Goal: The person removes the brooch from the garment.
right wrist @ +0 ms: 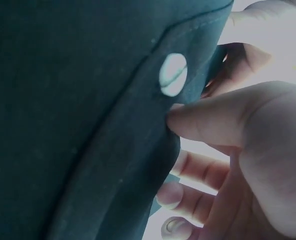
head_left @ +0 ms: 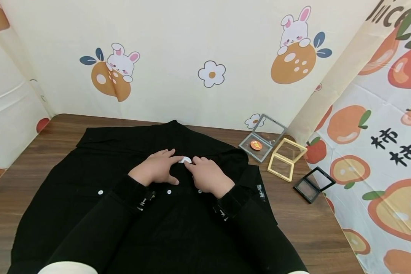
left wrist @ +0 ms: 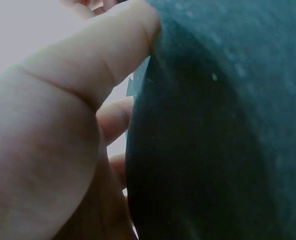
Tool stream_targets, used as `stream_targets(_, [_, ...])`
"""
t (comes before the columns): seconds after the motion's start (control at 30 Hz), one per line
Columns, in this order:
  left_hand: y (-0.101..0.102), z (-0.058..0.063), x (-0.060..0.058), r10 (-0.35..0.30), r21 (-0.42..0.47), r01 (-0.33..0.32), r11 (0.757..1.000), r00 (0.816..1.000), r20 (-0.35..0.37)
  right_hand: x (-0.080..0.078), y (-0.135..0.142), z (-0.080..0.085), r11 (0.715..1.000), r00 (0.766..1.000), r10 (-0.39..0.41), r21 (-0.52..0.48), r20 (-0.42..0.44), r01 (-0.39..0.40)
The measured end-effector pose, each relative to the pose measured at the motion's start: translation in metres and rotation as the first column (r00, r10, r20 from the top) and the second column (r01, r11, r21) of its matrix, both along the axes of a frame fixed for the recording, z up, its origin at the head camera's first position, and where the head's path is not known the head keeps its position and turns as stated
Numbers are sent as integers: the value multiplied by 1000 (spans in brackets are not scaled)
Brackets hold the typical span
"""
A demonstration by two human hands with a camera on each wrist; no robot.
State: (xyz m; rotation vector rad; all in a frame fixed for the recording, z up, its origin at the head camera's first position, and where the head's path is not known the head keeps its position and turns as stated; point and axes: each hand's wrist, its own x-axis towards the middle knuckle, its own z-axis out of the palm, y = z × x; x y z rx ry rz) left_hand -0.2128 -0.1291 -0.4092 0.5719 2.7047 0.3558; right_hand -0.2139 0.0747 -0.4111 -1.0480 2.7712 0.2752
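Note:
A black shirt (head_left: 65,198) with small white buttons (head_left: 169,191) lies spread over the table. Near its upper middle, my left hand (head_left: 157,167) and right hand (head_left: 209,177) work close together at the cloth. Between their fingertips shows a small white piece (head_left: 186,160), partly covered; its kind is unclear. The left wrist view has my left thumb (left wrist: 108,45) over the shirt's edge, with fingers behind the cloth. In the right wrist view, my right thumb (right wrist: 208,117) pinches the shirt edge just below a white button (right wrist: 173,75), fingers underneath.
To the right on the wooden table (head_left: 305,228) stand three opened flat cases: a grey one (head_left: 261,155) holding an orange disc (head_left: 256,145), a yellow one (head_left: 283,158) and a black one (head_left: 312,185). Printed cloth (head_left: 178,42) hangs behind and at the sides.

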Motion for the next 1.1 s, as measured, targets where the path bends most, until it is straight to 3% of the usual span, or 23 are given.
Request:
stream_targets(0.53, [1, -2, -1, 4, 14, -4, 1000, 999, -39, 3, 6, -4, 999, 1000, -3, -51, 5, 3])
stream_targets(0.87, [4, 6, -9, -6, -15, 6, 1000, 1000, -1, 2, 9, -4, 996, 1000, 11, -93, 19, -9])
stream_targets(1.1, [10, 14, -30, -45, 4, 46, 999, 986, -158, 3, 11, -6, 993, 1000, 23, -114, 1, -22])
